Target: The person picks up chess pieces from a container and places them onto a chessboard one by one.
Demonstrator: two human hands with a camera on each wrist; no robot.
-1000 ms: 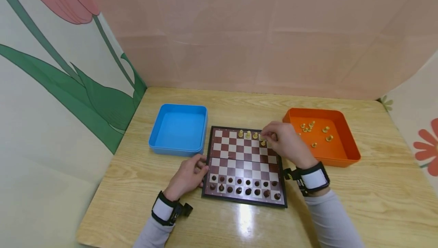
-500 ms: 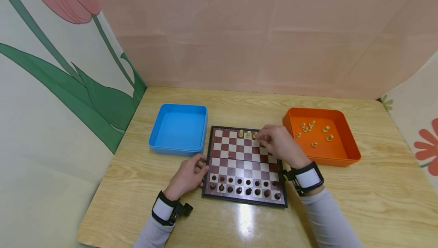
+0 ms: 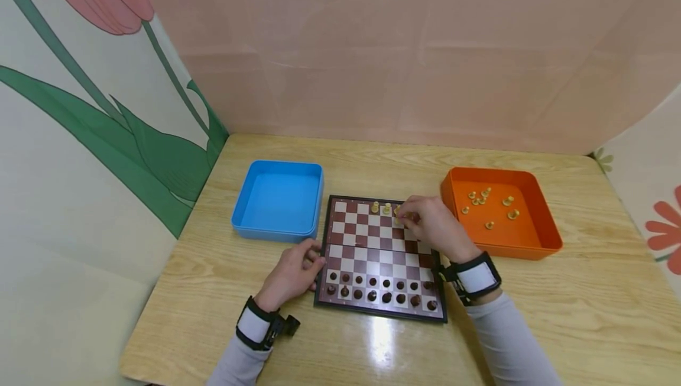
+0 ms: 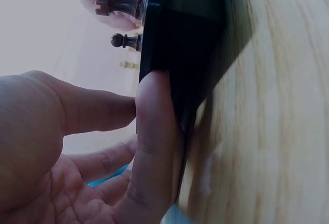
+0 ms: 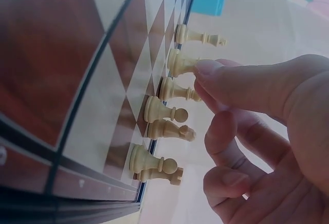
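Head view: right hand [image 3: 432,226] over the far right squares of the chessboard [image 3: 379,256], fingertips among the pale pieces [image 3: 380,208] of the far row. Left hand [image 3: 291,272] at the board's near left edge, fingers curled against the frame. Dark pieces [image 3: 380,291] in two rows along the near edge. Blue tray [image 3: 278,200] far left of the board, orange tray [image 3: 537,217] to the right with loose pale pieces inside (no readable writing or brand anywhere).

Left wrist view: left hand [image 4: 77,162] gripping the board's black edge [image 4: 177,54], thumb flat against it, dark pieces [image 4: 121,5] standing above.

Right wrist view: right hand [image 5: 257,126] with index fingertip [image 5: 208,69] touching the top of one pale piece [image 5: 177,63]; other fingers loosely curled, nothing pinched yet.
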